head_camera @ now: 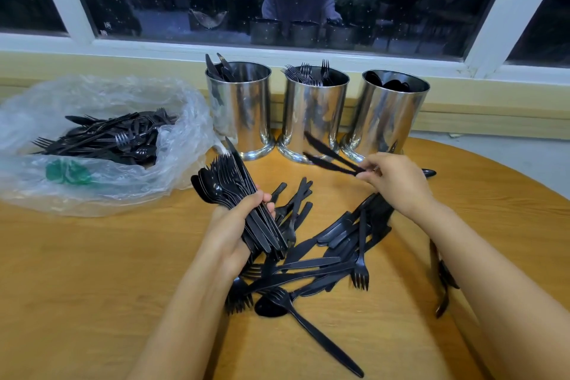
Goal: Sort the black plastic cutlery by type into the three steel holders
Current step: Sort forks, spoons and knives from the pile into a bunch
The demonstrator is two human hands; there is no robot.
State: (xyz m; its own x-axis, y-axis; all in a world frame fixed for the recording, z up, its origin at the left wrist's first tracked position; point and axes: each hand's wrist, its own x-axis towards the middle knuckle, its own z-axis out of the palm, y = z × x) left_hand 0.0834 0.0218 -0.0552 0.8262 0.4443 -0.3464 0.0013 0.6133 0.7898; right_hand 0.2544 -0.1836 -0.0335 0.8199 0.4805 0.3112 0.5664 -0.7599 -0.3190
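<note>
Three steel holders stand in a row at the table's back: the left holder (pixel 240 108) has knives in it, the middle holder (pixel 313 111) forks, the right holder (pixel 387 114) spoons. My left hand (pixel 234 225) grips a thick bundle of mixed black cutlery (pixel 228 182), heads pointing away from me. My right hand (pixel 391 182) pinches two black knives (pixel 327 157) by their handles, blades aimed toward the middle holder's base. A loose pile of cutlery (pixel 324 256) lies on the table between my arms.
A clear plastic bag (pixel 101 176) with more black cutlery lies at the left. A few pieces (pixel 441 284) lie by my right forearm. The round wooden table (pixel 92 287) ends at the right; a window sill runs behind the holders.
</note>
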